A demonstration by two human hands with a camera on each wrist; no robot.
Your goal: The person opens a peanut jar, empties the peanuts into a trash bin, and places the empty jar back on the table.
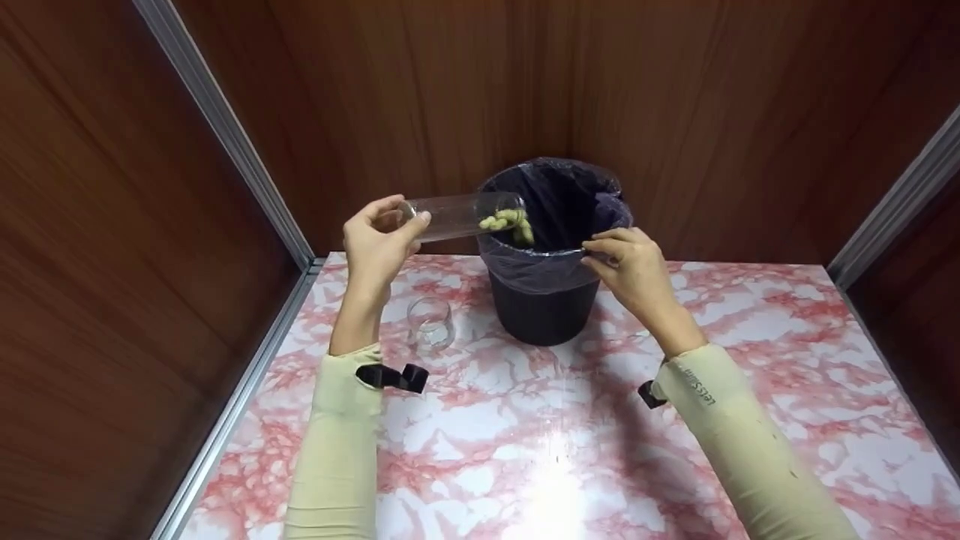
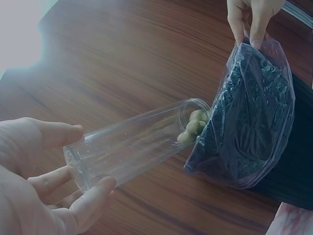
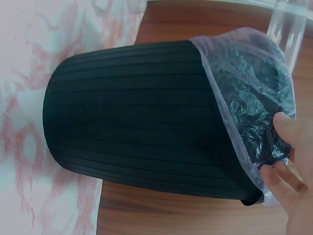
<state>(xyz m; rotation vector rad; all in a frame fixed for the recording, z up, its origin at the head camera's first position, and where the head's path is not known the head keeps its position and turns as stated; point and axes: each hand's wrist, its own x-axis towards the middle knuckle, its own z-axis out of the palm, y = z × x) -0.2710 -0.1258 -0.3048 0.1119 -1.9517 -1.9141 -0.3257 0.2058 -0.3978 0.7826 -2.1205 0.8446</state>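
1. Black ribbed bin (image 1: 544, 315): standing on the marbled table (image 1: 750, 390) against the wooden wall; keep upright and steady while the contents go in.
2. Translucent liner bag (image 1: 525, 274): folded over the bin rim; right hand (image 1: 634, 274) at the near rim, fingers pinching the liner edge. Keep the mouth pulled open.
3. Clear tall glass (image 1: 461, 215): left of the bin rim, tipped almost flat, mouth over the opening. Left hand (image 1: 379, 240) gripping the base, fingers and thumb curled round it. Raise the base gradually.
4. Empty short glass (image 1: 430, 322): upright, left of the bin base.
5. Pale yellow-green pieces (image 1: 510, 222): lumpy, clustered at the mouth of the tall glass, above the liner.
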